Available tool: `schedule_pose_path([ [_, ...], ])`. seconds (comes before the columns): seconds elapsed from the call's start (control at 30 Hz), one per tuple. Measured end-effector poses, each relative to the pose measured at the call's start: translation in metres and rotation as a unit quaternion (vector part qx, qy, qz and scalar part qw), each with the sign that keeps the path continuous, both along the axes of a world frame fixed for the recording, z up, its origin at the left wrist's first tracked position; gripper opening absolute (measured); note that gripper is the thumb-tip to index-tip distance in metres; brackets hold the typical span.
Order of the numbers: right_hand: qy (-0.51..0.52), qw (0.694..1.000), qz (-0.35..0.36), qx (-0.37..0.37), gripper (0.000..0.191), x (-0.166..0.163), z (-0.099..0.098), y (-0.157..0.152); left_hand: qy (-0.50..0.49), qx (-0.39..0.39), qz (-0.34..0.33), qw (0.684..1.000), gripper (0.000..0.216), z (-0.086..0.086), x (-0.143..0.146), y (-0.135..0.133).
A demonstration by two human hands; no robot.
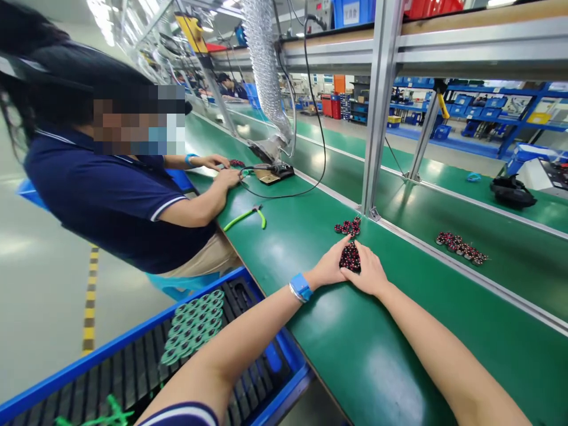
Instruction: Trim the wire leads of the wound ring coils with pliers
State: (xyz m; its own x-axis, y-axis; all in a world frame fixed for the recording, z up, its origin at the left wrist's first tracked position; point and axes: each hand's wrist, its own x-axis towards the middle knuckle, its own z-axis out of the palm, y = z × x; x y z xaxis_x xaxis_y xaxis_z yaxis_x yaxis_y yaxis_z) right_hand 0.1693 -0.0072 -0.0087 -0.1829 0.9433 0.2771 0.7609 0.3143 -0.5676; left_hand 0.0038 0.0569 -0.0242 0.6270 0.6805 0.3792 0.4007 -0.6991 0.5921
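Both my hands rest on the green bench mat (355, 343), cupped together around a small heap of dark red round coil parts (350, 258). My left hand (329, 267), with a blue wristband, curls its fingers against the heap's left side. My right hand (369, 273) presses in from the right. A few more of the same coil parts (348, 226) lie loose just beyond my fingers, by the foot of an aluminium post (377, 118).
A co-worker in a dark blue shirt (110, 195) sits at my left, hands at a soldering fixture (270, 173). Green-handled cutters (248, 216) lie between us. Another row of coil parts (461, 247) sits on the conveyor. A blue tray (133, 361) holds green rings.
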Motion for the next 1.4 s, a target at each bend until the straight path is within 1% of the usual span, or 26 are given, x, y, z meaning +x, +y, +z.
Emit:
schedule_pose_path([
  [0.07, -0.002, 1.000, -0.006, 0.005, 0.081, 0.012, -0.003, -0.021, -0.003, -0.005, -0.016, 1.000, 0.105, 0.000, 0.012, -0.014],
  [0.13, -0.004, 1.000, -0.011, 0.009, 0.084, 0.026, -0.005, -0.040, -0.003, -0.010, -0.036, 0.999, 0.110, 0.002, 0.022, -0.024],
  [0.23, -0.005, 1.000, -0.022, 0.019, 0.091, 0.043, -0.007, -0.060, 0.000, -0.008, -0.061, 0.998, 0.120, 0.008, 0.030, -0.030],
  [0.3, -0.005, 0.999, -0.024, 0.025, 0.101, 0.050, -0.009, -0.063, 0.004, -0.006, -0.072, 0.997, 0.126, 0.012, 0.033, -0.029],
  [0.37, -0.005, 0.999, -0.013, 0.029, 0.109, 0.053, -0.009, -0.058, 0.012, -0.006, -0.087, 0.996, 0.127, 0.015, 0.036, -0.027],
  [0.47, 0.000, 0.999, 0.001, 0.033, 0.116, 0.054, -0.009, -0.047, 0.027, -0.004, -0.113, 0.993, 0.115, 0.017, 0.045, -0.028],
  [0.53, 0.004, 0.999, 0.002, 0.034, 0.118, 0.058, -0.009, -0.046, 0.036, 0.002, -0.122, 0.992, 0.107, 0.018, 0.050, -0.031],
  [0.6, 0.002, 0.999, 0.005, 0.035, 0.119, 0.065, -0.008, -0.053, 0.047, 0.015, -0.126, 0.991, 0.108, 0.019, 0.051, -0.037],
  [0.73, -0.029, 0.999, 0.013, 0.036, 0.121, 0.085, -0.005, -0.076, 0.084, 0.057, -0.120, 0.988, 0.120, 0.028, 0.044, -0.045],
  [0.77, -0.043, 0.998, 0.009, 0.036, 0.119, 0.089, -0.003, -0.080, 0.097, 0.067, -0.122, 0.985, 0.117, 0.030, 0.043, -0.045],
  [0.83, -0.076, 0.996, 0.007, 0.035, 0.109, 0.094, 0.001, -0.083, 0.128, 0.083, -0.137, 0.979, 0.101, 0.035, 0.045, -0.045],
  [0.93, -0.132, 0.991, 0.020, 0.027, 0.080, 0.094, 0.007, -0.081, 0.168, 0.107, -0.168, 0.965, 0.066, 0.037, 0.057, -0.046],
  [1.0, -0.166, 0.985, 0.031, 0.020, 0.064, 0.094, 0.011, -0.080, 0.188, 0.124, -0.184, 0.957, 0.048, 0.038, 0.066, -0.049],
  [1.1, -0.207, 0.977, 0.036, 0.014, 0.052, 0.100, 0.013, -0.084, 0.203, 0.147, -0.201, 0.947, 0.031, 0.037, 0.080, -0.056],
  [1.2, -0.234, 0.972, 0.019, 0.009, 0.047, 0.116, 0.012, -0.096, 0.202, 0.164, -0.218, 0.941, 0.024, 0.036, 0.098, -0.062],
  [1.27, -0.246, 0.969, -0.005, 0.006, 0.045, 0.134, 0.012, -0.104, 0.195, 0.174, -0.232, 0.937, 0.025, 0.036, 0.119, -0.063],
  [1.33, -0.257, 0.966, -0.037, 0.003, 0.043, 0.159, 0.014, -0.110, 0.186, 0.185, -0.246, 0.933, 0.027, 0.038, 0.150, -0.061],
  [1.4, -0.269, 0.960, -0.080, 0.001, 0.041, 0.190, 0.019, -0.113, 0.175, 0.197, -0.260, 0.929, 0.028, 0.043, 0.190, -0.055],
])
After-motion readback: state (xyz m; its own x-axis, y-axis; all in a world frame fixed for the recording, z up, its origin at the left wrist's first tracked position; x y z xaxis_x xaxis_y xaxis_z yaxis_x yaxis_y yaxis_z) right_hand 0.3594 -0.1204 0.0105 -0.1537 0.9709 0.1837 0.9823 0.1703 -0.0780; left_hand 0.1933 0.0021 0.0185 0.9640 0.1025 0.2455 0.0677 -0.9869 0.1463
